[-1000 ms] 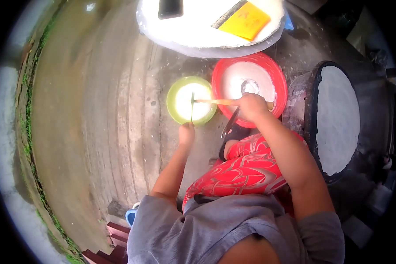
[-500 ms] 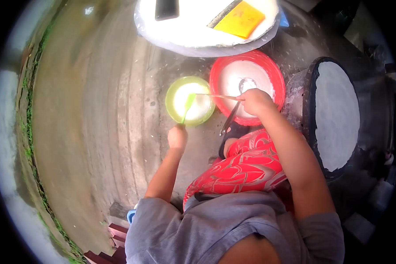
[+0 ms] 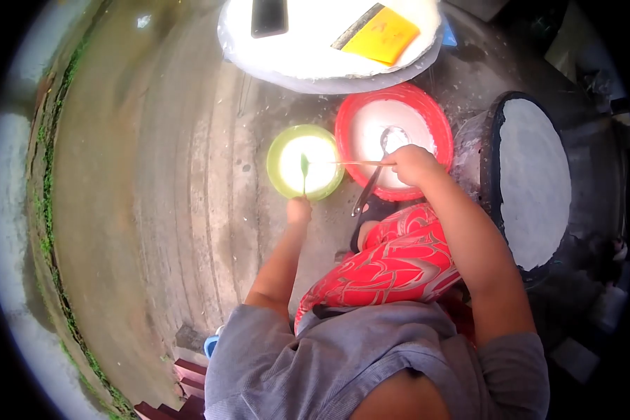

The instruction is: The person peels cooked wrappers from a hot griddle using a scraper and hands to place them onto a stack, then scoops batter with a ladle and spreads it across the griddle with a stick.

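Note:
My left hand point(image 3: 299, 210) is closed around the handle of a green spatula point(image 3: 304, 166), whose head is over the yellow-green bowl point(image 3: 275, 183) of bright white stuff. A thin wooden stick point(image 3: 362, 163) is pinched in my right hand point(image 3: 414, 166); it points left, and its far end fades into the glare over the bowl. Beneath my right hand stands a red basin point(image 3: 444, 133) with white paste in it. A metal ladle point(image 3: 368, 189) rests in that basin, its handle hanging over the near rim.
A round white-topped table point(image 3: 294, 52) at the top bears a dark phone point(image 3: 269, 17) and a yellow scraper point(image 3: 387, 36). To the right is a dark-rimmed drum point(image 3: 495, 157) with a pale, whitish top. My legs in red patterned trousers point(image 3: 392, 259) are close to the basin.
My left hand has shifted slightly right, and the spatula now stands more upright. My right hand has moved a little down and right, and the stick lies lower, apart from the spatula head.

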The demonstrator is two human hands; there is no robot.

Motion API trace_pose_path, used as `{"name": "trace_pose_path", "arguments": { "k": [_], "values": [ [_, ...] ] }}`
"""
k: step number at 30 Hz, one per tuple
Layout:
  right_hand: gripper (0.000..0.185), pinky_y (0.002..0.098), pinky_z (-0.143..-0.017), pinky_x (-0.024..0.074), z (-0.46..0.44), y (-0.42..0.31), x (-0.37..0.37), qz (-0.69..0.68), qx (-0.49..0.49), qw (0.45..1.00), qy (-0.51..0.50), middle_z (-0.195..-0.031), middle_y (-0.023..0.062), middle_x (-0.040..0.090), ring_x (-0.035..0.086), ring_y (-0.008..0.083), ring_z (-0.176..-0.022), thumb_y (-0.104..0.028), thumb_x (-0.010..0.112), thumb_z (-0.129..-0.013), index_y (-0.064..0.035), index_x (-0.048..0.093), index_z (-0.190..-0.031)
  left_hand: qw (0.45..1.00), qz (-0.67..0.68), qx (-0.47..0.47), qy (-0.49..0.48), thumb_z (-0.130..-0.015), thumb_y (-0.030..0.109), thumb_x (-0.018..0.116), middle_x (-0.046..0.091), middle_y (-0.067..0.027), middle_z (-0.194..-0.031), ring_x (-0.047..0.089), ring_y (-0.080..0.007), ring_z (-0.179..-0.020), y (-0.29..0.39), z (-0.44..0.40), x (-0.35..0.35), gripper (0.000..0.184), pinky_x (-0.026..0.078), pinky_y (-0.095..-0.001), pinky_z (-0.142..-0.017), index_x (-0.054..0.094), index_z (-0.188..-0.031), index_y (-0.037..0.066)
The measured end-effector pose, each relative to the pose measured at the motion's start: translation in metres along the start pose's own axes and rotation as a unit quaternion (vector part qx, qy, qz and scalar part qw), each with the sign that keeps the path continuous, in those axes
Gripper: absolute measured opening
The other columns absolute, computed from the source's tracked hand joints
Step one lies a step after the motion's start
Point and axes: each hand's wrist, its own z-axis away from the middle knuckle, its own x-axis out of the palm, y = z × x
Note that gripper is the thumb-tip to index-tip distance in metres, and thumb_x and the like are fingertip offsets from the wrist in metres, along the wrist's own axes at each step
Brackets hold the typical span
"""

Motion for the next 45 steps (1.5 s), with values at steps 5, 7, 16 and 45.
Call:
{"name": "trace_pose_path", "arguments": {
  "k": [5,7,16,45],
  "values": [
    [0.027,0.0325,-0.067,0.0486,0.037,0.015,-0.061,-0.057,0.026,0.998,-0.012,-0.088,0.0114,0.066,0.063,0.0212,-0.072,-0.009,0.056,-0.082,-0.0189,0.066,-0.105,0.993,-0.099,0.057,0.02,-0.088,0.023,0.048,0.058,-0.012,-0.061,0.054,-0.0221,-0.047,-0.004,-0.001,-0.004,0.03,0.045,-0.032,-0.046,0.059,-0.084,-0.005],
    [0.028,0.0283,-0.055,0.0464,0.057,0.04,-0.076,-0.096,0.026,0.995,0.029,-0.073,0.009,0.065,0.058,0.0145,-0.057,-0.008,0.054,-0.084,-0.0135,0.064,-0.109,0.981,-0.156,0.108,0.023,-0.085,0.025,0.051,0.06,-0.0147,-0.061,0.06,-0.0287,-0.053,0.007,0.011,-0.005,0.031,0.049,-0.0374,-0.055,0.061,-0.083,-0.004],
    [0.043,0.0203,-0.054,0.0429,0.088,0.159,0.025,-0.431,0.093,0.875,0.201,-0.072,0.0013,0.058,0.052,0.0064,-0.06,-0.002,0.055,-0.084,-0.0067,0.049,-0.127,0.853,-0.368,0.346,0.132,-0.075,0.021,0.058,0.048,-0.0204,-0.115,0.041,-0.0406,-0.11,0.047,0.056,-0.006,0.037,0.036,-0.047,-0.092,0.057,-0.105,-0.001],
    [0.022,0.0254,-0.073,0.0475,0.168,0.186,0.171,-0.523,0.061,0.788,0.32,-0.094,0.005,0.063,0.059,0.0115,-0.082,-0.009,0.052,-0.089,-0.0023,0.059,-0.109,0.536,-0.303,0.761,0.205,-0.075,0.002,0.053,0.058,-0.0147,-0.07,0.058,-0.0323,-0.059,0.394,0.12,0.056,0.004,0.049,-0.039,-0.054,0.057,-0.076,0.002]
  ]
}}
